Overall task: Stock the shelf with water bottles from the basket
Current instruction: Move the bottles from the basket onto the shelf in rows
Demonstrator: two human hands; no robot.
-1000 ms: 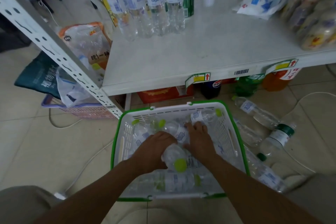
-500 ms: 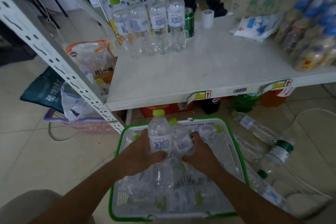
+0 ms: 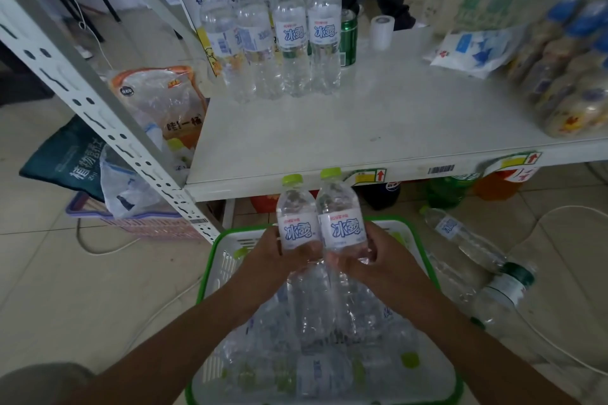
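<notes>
Both your arms reach fwd over the basket (image 3: 227, 260), hands side by side, just below the front edge of the shelf (image 3: 362, 122). Your L hand (image 3: 274, 260) has its fingers curled round the lower body of the left bottle (image 3: 296, 223). Your R hand (image 3: 375, 268) grips the right bottle (image 3: 342, 220) the same way. Both are upright and touching each other: clear plastic w/ lime-green caps, white labels w/ blue lettering, caps level w/ the shelf lip. The basket bottles (image 3: 316, 355) lie on their sides under your hands. The shelf row (image 3: 289, 43), four matching bottles, stands at the back left.
</notes>
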